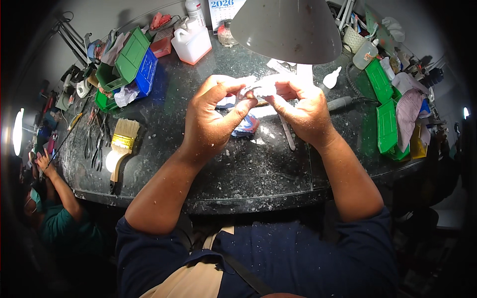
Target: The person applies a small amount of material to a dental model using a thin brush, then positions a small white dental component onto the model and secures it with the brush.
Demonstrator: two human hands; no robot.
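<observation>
A small, whitish, plaster-like piece [259, 89] is pinched between the fingertips of both hands, under the bright lamp. Its exact kind is hard to make out in the glare. My left hand [209, 107] closes on its left side with thumb and fingers, and my right hand [305, 108] grips the right side. White dust covers the fingers. Just below the hands, a blue and reddish rounded object [246, 126] lies on the table, partly covered by my left thumb. A thin, flat-ended tool [287, 133] rests beside my right wrist.
A grey lampshade [288, 32] hangs low beyond the hands. On the dusty dark table [238, 184] lie a paintbrush [122, 141], several pliers [98, 136], a grey handpiece [340, 103] and a white bulb [332, 78]. Bins [141, 69] stand left, green bins [386, 126] right. Another person [59, 198] sits at left.
</observation>
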